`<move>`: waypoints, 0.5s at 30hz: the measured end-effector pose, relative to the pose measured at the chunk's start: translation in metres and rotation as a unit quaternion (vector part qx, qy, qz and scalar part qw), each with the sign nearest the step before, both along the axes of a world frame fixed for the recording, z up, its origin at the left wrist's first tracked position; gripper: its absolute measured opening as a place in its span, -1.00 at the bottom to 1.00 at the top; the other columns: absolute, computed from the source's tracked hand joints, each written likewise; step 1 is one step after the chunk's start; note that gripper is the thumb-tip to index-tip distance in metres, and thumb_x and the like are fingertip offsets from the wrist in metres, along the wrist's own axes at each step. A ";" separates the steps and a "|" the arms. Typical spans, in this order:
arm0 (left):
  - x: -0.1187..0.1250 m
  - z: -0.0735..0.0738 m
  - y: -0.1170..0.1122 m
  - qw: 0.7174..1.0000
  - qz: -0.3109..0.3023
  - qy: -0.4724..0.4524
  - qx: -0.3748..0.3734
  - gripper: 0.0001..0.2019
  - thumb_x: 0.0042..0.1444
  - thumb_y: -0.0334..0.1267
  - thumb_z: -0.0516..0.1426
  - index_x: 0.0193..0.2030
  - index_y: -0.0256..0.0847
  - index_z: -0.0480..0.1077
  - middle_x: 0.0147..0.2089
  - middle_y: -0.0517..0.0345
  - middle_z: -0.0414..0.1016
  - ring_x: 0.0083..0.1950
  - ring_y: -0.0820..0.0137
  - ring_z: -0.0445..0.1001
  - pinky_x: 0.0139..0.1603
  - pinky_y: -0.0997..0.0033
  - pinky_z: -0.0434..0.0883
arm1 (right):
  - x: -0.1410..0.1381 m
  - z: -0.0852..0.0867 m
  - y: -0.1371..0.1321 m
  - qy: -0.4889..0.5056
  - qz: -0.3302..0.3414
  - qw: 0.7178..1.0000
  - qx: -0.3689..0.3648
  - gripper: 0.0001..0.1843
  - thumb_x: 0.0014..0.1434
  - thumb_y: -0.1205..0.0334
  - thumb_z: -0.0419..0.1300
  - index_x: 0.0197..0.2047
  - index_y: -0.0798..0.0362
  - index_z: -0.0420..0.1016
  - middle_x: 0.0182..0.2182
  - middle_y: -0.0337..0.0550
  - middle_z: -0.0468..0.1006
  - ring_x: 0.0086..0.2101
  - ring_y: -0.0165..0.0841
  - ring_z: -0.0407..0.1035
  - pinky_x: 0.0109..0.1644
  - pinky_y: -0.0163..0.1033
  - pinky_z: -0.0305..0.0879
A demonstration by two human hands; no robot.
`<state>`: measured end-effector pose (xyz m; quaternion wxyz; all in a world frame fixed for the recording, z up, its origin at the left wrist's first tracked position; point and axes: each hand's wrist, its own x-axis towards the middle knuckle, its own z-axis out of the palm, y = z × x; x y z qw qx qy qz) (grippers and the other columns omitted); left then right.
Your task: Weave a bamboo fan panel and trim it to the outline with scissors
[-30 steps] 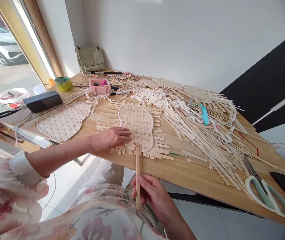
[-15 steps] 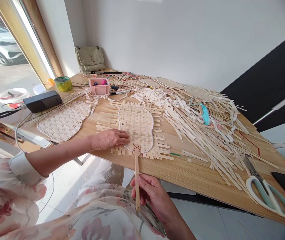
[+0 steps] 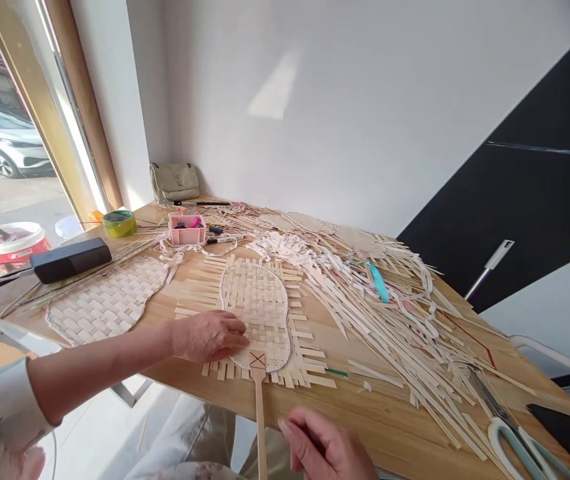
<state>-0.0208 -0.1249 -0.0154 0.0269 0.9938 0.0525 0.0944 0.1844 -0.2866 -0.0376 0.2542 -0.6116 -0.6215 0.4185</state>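
A woven bamboo-strip fan (image 3: 257, 300) with a stitched white edging lies on the table, loose strip ends sticking out all around it. Its flat wooden handle (image 3: 261, 427), marked with a cross stitch at the top, hangs over the table's front edge. My left hand (image 3: 212, 335) rests palm down on the fan's lower left part, fingers bent and laid on the weave. Just right of the handle and apart from it is my right hand (image 3: 327, 443), its fingers curled in and nothing visible in them. Part of that hand is cut off by the bottom of the view.
Scissors (image 3: 507, 427) lie at the right among loose bamboo strips (image 3: 389, 347). Another woven piece (image 3: 107, 300) is on the left beside a dark box-shaped device (image 3: 71, 259). Behind stand a pink basket (image 3: 187, 235), a tape roll (image 3: 119, 224) and a handbag (image 3: 175, 182).
My right hand has let go of the fan's handle and moved right. My left hand stays on the fan. The view has tilted up, so the table appears lower.
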 end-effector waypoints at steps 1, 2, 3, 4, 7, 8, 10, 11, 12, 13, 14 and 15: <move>0.000 0.001 0.000 1.000 0.001 0.004 0.000 -0.84 0.20 -0.34 -0.03 -0.20 -0.24 0.36 -0.30 0.01 0.40 -0.30 0.33 0.37 -0.21 0.33 0.29 | -0.002 0.008 0.006 -0.030 -0.009 0.999 0.043 -0.63 0.19 -0.07 -0.03 -0.41 0.00 0.39 -0.52 -0.15 0.50 -0.49 -0.31 0.35 -0.38 -0.23 0.24; 0.000 0.001 0.000 1.000 0.003 0.008 0.000 -0.85 0.20 -0.34 -0.02 -0.21 -0.24 0.36 -0.30 0.01 0.40 -0.29 0.33 0.36 -0.21 0.33 0.29 | -0.006 0.015 0.013 -0.065 -0.009 0.994 0.082 -0.73 0.17 0.04 0.01 -0.30 0.01 0.44 -0.37 -0.10 0.55 -0.35 -0.25 0.40 -0.26 -0.19 0.28; 0.001 0.002 0.000 1.000 0.005 0.012 0.000 -0.85 0.19 -0.33 -0.02 -0.21 -0.24 0.36 -0.30 0.01 0.40 -0.29 0.33 0.36 -0.21 0.33 0.29 | -0.013 0.020 0.020 -0.103 0.005 0.988 0.111 -0.75 0.12 0.14 0.06 -0.17 0.02 0.46 -0.17 -0.04 0.53 -0.17 -0.18 0.38 -0.10 -0.14 0.28; 0.001 0.002 0.000 1.000 0.008 0.017 0.000 -0.86 0.19 -0.33 -0.01 -0.22 -0.24 0.36 -0.30 0.01 0.40 -0.29 0.33 0.36 -0.21 0.33 0.28 | -0.020 0.023 0.026 -0.145 0.030 0.982 0.118 -0.65 0.07 0.23 0.10 -0.04 0.03 0.44 0.02 -0.02 0.44 0.01 -0.12 0.28 0.06 -0.07 0.19; 0.001 0.002 0.000 1.000 0.016 0.025 -0.007 -0.88 0.18 -0.34 0.00 -0.21 -0.24 0.35 -0.28 0.02 0.40 -0.27 0.32 0.36 -0.20 0.33 0.29 | -0.039 0.022 0.041 -0.259 0.100 0.959 0.062 -0.32 -0.02 0.31 0.12 0.22 0.06 0.22 0.28 -0.05 0.06 0.25 -0.04 -0.12 0.24 0.08 -0.06; 0.001 0.002 0.001 1.000 0.015 0.025 -0.010 -0.88 0.17 -0.35 0.01 -0.21 -0.24 0.35 -0.28 0.02 0.40 -0.27 0.32 0.36 -0.19 0.33 0.29 | -0.042 0.019 0.044 -0.287 0.109 0.951 0.041 -0.27 -0.02 0.31 0.12 0.26 0.07 0.15 0.29 -0.05 0.00 0.26 -0.02 -0.19 0.24 0.12 -0.07; 0.001 0.002 0.002 1.000 0.010 0.022 -0.016 -0.89 0.16 -0.36 0.01 -0.21 -0.23 0.34 -0.26 0.02 0.41 -0.26 0.32 0.37 -0.18 0.33 0.29 | -0.043 0.012 0.047 -0.321 0.109 0.940 0.027 -0.25 0.00 0.27 0.09 0.30 0.04 0.08 0.30 -0.06 -0.03 0.27 -0.01 -0.24 0.21 0.17 -0.04; 0.002 0.003 0.002 1.000 0.007 0.021 -0.017 -0.89 0.16 -0.36 0.01 -0.22 -0.23 0.34 -0.26 0.02 0.41 -0.25 0.32 0.38 -0.17 0.33 0.30 | -0.042 0.009 0.047 -0.328 0.107 0.938 0.032 -0.27 0.02 0.25 0.07 0.29 -0.01 0.09 0.30 -0.07 -0.03 0.27 -0.01 -0.22 0.19 0.18 -0.01; 0.002 0.003 0.002 1.000 0.003 0.022 -0.018 -0.90 0.16 -0.36 0.02 -0.24 -0.23 0.34 -0.26 0.02 0.42 -0.25 0.32 0.38 -0.17 0.33 0.30 | -0.041 0.007 0.047 -0.332 0.107 0.937 0.039 -0.30 0.03 0.24 0.06 0.28 -0.07 0.11 0.29 -0.09 -0.01 0.26 -0.01 -0.19 0.16 0.18 0.02; 0.002 0.004 0.002 0.999 -0.001 0.026 -0.018 -0.91 0.16 -0.36 0.02 -0.26 -0.24 0.35 -0.26 0.02 0.42 -0.25 0.33 0.39 -0.17 0.34 0.31 | -0.040 0.005 0.047 -0.334 0.106 0.936 0.048 -0.32 0.03 0.24 0.06 0.27 -0.11 0.13 0.29 -0.10 0.00 0.26 -0.01 -0.16 0.14 0.18 0.05; 0.002 0.005 0.003 0.999 -0.005 0.032 -0.016 -0.91 0.16 -0.36 0.03 -0.27 -0.24 0.35 -0.27 0.02 0.43 -0.26 0.33 0.40 -0.17 0.34 0.31 | -0.039 0.003 0.047 -0.336 0.104 0.934 0.055 -0.33 0.03 0.24 0.06 0.26 -0.14 0.15 0.29 -0.10 0.01 0.25 -0.01 -0.13 0.13 0.18 0.07; 0.002 0.007 0.005 0.999 -0.014 0.037 -0.016 -0.92 0.15 -0.36 0.04 -0.28 -0.24 0.35 -0.28 0.03 0.44 -0.26 0.33 0.41 -0.17 0.34 0.32 | -0.040 0.002 0.047 -0.341 0.104 0.933 0.056 -0.31 0.02 0.25 0.07 0.26 -0.15 0.15 0.28 -0.09 0.01 0.24 0.01 -0.11 0.11 0.18 0.08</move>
